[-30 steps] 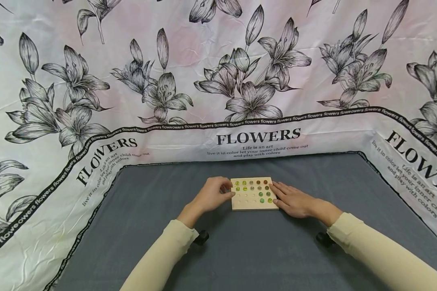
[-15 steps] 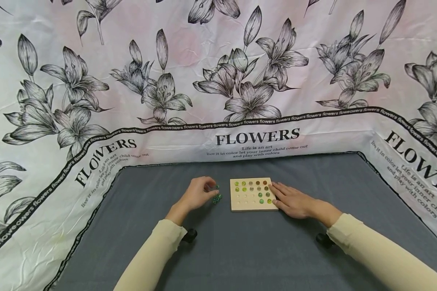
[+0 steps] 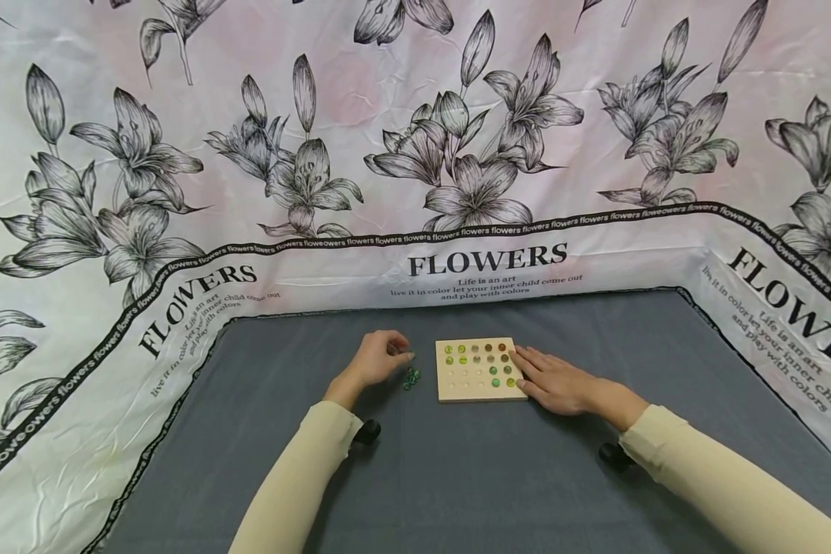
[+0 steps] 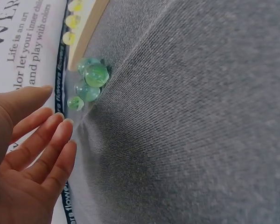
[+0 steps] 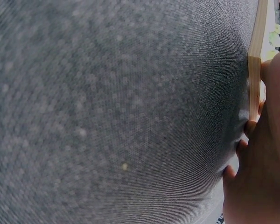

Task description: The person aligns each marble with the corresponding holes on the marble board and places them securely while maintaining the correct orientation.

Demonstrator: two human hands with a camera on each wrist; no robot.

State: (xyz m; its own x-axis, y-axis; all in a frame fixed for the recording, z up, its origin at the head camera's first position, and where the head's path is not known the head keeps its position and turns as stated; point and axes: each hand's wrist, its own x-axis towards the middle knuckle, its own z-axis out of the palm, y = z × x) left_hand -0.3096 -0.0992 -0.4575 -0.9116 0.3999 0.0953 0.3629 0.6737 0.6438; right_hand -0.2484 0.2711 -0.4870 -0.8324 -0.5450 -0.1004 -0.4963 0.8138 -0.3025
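Observation:
My left hand [image 3: 375, 358] is held over the cloth just left of the wooden board [image 3: 467, 394]. In the left wrist view its thumb and loosely bent fingers are apart, with nothing visible between them. Several green glass marbles [image 4: 95, 75] lie clustered close past the fingertips, between that hand and the board. The board bears rows of small hollows; yellow-green, clear, reddish-brown and green marbles sit in its two back rows and at the front right. My right hand [image 3: 557, 382] lies flat, its fingertips and thumb touching the board's right edge.
A dark grey cloth [image 3: 415, 477] covers the table under the board. Behind and on both sides stands a white and pink curtain [image 3: 346, 269] with printed flowers and lettering. Black straps [image 3: 368, 432] show below the wrists.
My left hand has moved left from the board's left edge to the green marbles, uncovering them. Its fingers have since shifted slightly. The right hand stays at the board's right edge.

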